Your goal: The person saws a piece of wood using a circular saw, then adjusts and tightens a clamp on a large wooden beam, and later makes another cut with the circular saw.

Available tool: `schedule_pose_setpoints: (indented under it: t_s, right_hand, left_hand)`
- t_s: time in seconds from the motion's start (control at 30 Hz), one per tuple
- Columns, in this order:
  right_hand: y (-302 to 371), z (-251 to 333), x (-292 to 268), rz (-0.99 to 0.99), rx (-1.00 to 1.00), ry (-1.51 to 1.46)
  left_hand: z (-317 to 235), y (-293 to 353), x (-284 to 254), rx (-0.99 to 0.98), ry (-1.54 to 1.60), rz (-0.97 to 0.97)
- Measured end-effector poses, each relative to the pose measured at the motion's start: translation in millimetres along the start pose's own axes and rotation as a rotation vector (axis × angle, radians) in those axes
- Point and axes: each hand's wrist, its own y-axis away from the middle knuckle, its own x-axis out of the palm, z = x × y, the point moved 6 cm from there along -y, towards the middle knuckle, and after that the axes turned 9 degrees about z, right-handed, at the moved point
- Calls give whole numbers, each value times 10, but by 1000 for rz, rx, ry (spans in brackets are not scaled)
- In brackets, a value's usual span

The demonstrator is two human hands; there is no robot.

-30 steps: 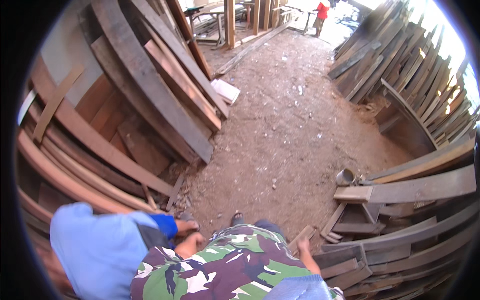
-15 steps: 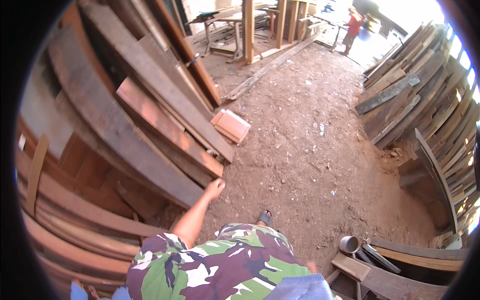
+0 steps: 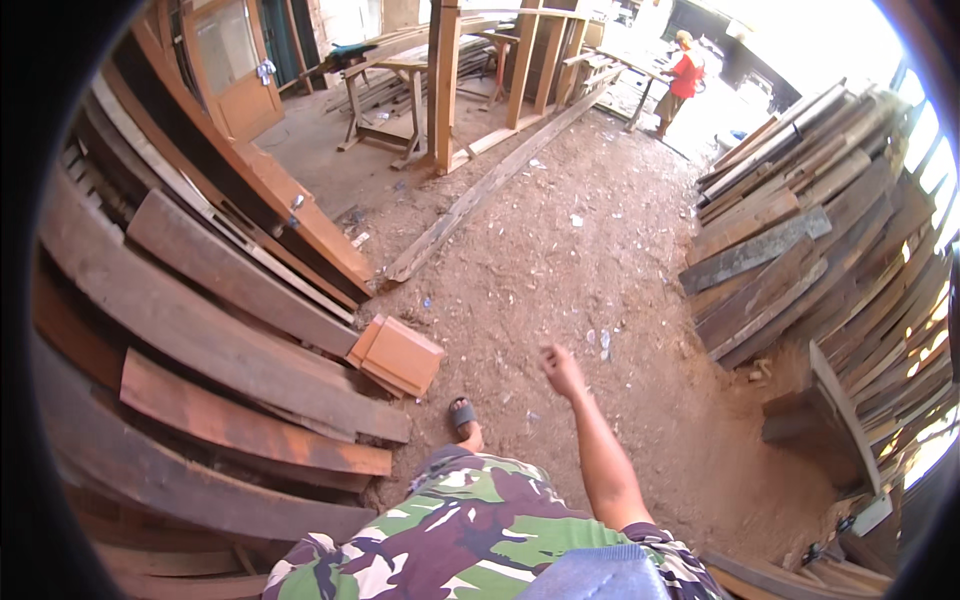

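Over the dirt floor [image 3: 510,330], my right hand [image 3: 563,372] is held out in front of me, its fingers curled in and nothing showing in them. It touches nothing; small pale scraps lie on the ground just to its right. Out of view is my left hand. My left foot in a grey sandal [image 3: 462,412] is set forward, close to a stack of reddish-brown wooden panels [image 3: 400,355] lying on the floor.
Long planks [image 3: 260,420] lean along my left. More boards [image 3: 770,240] rest against the right wall, and a dark board [image 3: 840,400] juts out nearer me. Ahead stand wooden frames [image 3: 445,90] and a long floor beam [image 3: 500,190]. A person in red [image 3: 685,75] stands far off.
I have stepped forward, so the panel stack and planks sit nearer. My left hand has dropped out of view, while my right hand has swung up ahead of me.
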Motion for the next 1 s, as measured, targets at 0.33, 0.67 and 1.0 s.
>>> schedule_pose_setpoints:
  t_s: [0.33,0.67,1.0]
  right_hand:
    - [253,-2346,890,948,741,404]
    - [-4136,-2098,1075,911,726,422]
    - [-11301,2798,1203,362,-232,-168]
  left_hand:
    - [-5259,-401,-4421,905,299,-475]
    - [-5523,-1546,-7365,385,319,-699]
    - [-5001,-1804,-6215,-33,279,-244]
